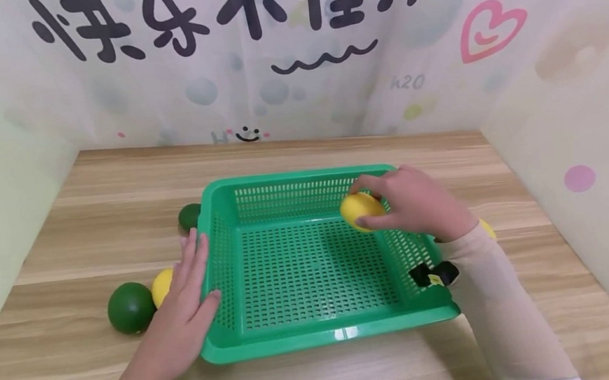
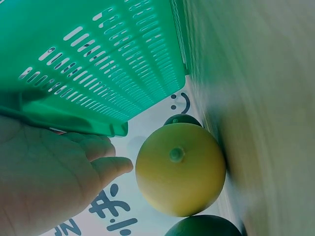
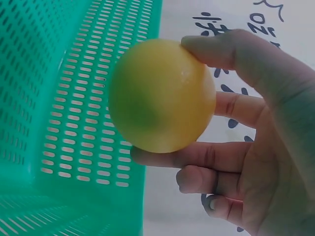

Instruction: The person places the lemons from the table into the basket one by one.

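A yellow fruit [image 1: 362,211] is pinched between the thumb and fingers of my right hand [image 1: 419,204], over the right part of the green basket [image 1: 329,334]. In the right wrist view the fruit [image 3: 162,96] appears in front of the basket's slotted wall [image 3: 88,113]. My left hand [image 1: 179,315] rests against the basket's left rim with its fingers extended. Just left of that hand are another yellow fruit [image 1: 161,286], partly hidden, and a dark green one [image 1: 131,308]. The left wrist view shows this yellow fruit [image 2: 180,169] near the fingertips.
Behind the left hand, a smaller dark green fruit [image 1: 189,217] lies against the basket's outer left side. Part of a yellow fruit [image 1: 487,229] shows beyond the right forearm. A printed cloth [image 1: 268,92] hangs behind the wooden table [image 1: 135,174].
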Available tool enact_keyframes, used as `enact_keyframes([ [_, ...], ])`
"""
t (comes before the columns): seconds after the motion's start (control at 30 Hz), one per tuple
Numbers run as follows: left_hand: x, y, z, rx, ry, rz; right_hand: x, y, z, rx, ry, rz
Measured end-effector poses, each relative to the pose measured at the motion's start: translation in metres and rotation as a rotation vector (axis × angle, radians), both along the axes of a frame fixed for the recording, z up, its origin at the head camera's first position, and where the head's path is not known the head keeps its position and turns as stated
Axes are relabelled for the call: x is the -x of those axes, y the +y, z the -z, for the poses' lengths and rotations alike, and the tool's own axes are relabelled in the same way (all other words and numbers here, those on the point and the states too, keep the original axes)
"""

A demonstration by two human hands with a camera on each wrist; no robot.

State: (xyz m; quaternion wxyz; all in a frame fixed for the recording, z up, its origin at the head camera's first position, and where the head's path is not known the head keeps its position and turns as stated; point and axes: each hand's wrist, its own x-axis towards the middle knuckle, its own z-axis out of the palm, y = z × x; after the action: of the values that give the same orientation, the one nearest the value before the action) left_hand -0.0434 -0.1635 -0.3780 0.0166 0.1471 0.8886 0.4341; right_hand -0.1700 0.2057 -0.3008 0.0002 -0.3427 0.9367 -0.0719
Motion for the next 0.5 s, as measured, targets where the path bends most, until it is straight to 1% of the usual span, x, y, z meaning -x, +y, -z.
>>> enact_keyframes([
  [0.23, 0.0003, -0.0002, 0.0004, -0.01, 0.002, 0.003, 0.003, -0.0065, 0.006, -0.023, -0.034, -0.011],
  [0.5, -0.0009, -0.0001, -0.0014, -0.012, 0.009, 0.007, 0.0036, -0.0091, 0.0095, -0.015, -0.049, -0.013],
])
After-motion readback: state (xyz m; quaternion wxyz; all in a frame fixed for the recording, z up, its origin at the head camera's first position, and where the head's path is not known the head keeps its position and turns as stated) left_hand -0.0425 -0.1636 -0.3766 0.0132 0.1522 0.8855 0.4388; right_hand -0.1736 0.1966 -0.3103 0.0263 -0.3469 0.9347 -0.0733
